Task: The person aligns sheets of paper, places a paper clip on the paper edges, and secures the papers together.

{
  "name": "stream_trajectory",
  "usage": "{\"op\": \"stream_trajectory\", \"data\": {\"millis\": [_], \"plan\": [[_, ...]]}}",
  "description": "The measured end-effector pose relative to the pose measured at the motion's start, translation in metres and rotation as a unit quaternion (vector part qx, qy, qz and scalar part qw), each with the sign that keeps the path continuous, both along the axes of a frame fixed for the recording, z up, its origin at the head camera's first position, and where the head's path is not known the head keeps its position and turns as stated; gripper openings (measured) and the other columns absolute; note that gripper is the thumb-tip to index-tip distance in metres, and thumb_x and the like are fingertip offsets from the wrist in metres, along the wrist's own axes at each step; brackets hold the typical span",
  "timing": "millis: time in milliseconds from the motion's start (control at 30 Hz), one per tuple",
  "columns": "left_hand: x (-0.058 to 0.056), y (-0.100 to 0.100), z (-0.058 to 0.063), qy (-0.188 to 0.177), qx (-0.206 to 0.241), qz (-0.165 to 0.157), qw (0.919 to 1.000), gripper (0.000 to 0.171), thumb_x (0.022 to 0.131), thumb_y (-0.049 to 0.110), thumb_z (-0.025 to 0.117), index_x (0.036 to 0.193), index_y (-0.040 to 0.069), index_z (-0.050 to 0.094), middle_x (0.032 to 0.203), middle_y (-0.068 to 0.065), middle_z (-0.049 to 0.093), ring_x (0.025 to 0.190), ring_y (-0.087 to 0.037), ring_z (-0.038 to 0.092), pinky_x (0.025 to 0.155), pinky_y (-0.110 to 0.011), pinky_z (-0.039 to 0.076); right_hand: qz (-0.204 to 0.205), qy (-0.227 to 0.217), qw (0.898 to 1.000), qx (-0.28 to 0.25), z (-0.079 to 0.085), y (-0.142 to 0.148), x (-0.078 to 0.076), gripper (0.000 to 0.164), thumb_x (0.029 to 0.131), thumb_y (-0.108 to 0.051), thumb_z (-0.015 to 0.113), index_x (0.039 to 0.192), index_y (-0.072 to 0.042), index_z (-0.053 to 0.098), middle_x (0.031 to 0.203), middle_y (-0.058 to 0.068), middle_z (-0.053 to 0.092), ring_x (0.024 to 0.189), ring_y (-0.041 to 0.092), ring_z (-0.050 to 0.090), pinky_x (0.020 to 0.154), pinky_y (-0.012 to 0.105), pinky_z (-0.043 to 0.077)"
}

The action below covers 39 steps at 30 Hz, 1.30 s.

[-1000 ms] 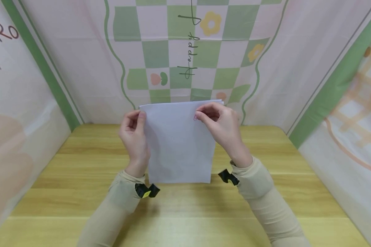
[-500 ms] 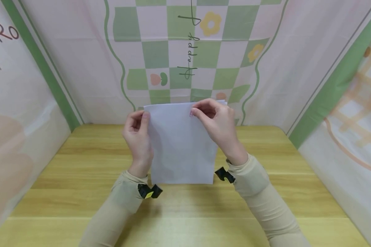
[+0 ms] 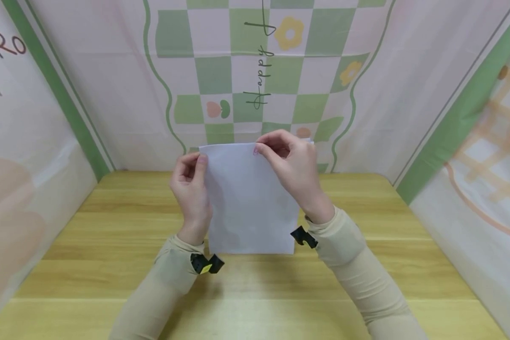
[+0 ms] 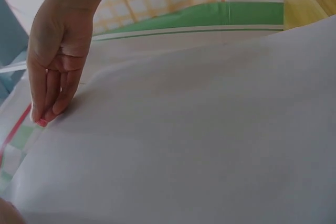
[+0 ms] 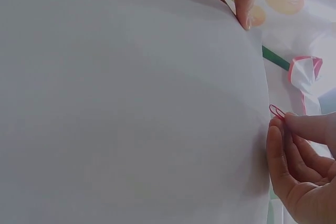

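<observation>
Paper (image 3: 250, 203) is gripped by left fingers (image 3: 200, 166); right fingers (image 3: 277, 137) pinch a red paperclip (image 5: 274, 109).

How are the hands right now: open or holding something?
Left hand: closed, pinching the white paper near a top corner.
Right hand: closed, pinching a pink paper clip by its top edge.

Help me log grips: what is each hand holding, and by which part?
Left hand: white paper, by its upper left corner. Right hand: pinkish-red paper clip, by one end.
</observation>
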<state>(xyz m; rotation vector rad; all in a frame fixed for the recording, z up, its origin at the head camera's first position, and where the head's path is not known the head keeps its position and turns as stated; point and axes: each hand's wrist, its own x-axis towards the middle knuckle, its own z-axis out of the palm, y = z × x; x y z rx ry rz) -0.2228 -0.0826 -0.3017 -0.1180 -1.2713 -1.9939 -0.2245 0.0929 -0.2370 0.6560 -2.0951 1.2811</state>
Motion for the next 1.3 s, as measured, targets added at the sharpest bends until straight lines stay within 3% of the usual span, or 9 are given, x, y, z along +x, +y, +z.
{"op": "stream_trajectory", "data": {"millis": [200, 433, 1000, 1300], "plan": [[0.000, 0.001, 0.000, 0.003, -0.004, 0.003, 1.0000, 0.024, 0.088, 0.012, 0.067, 0.097, -0.009, 0.062, 0.086, 0.001, 0.062, 0.078, -0.014, 0.053, 0.070, -0.022, 0.042, 0.003, 0.005, 1.000, -0.004, 0.006, -0.006, 0.003, 0.013, 0.084, -0.015, 0.072, 0.091, -0.004, 0.071, 0.083, 0.006, 0.072, 0.072, 0.012, 0.065, 0.069, 0.020, 0.053], [0.000, 0.002, 0.000, 0.005, 0.001, 0.002, 1.0000, 0.023, 0.087, 0.012, 0.068, 0.097, -0.009, 0.062, 0.085, 0.001, 0.061, 0.077, -0.013, 0.053, 0.070, -0.022, 0.042, -0.001, 0.035, 0.999, 0.000, 0.005, -0.009, -0.005, 0.013, 0.084, -0.018, 0.072, 0.090, -0.006, 0.071, 0.081, 0.002, 0.071, 0.070, 0.006, 0.064, 0.069, 0.021, 0.054], [0.000, 0.003, 0.000, 0.002, -0.012, 0.005, 0.9999, 0.025, 0.087, 0.015, 0.068, 0.097, -0.007, 0.062, 0.085, 0.001, 0.061, 0.077, -0.014, 0.054, 0.070, -0.022, 0.043, -0.003, 0.064, 0.998, -0.005, 0.007, -0.021, -0.010, 0.010, 0.084, -0.017, 0.072, 0.089, -0.008, 0.072, 0.080, -0.001, 0.071, 0.068, 0.003, 0.063, 0.066, 0.020, 0.051], [0.000, 0.003, 0.000, -0.002, -0.016, 0.007, 0.9998, 0.024, 0.088, 0.015, 0.068, 0.098, -0.006, 0.063, 0.086, 0.001, 0.061, 0.078, -0.014, 0.054, 0.070, -0.023, 0.043, -0.003, 0.075, 0.997, -0.009, 0.008, -0.026, -0.012, 0.011, 0.084, -0.016, 0.073, 0.089, -0.006, 0.072, 0.081, 0.002, 0.072, 0.069, 0.007, 0.064, 0.066, 0.022, 0.051]]}}
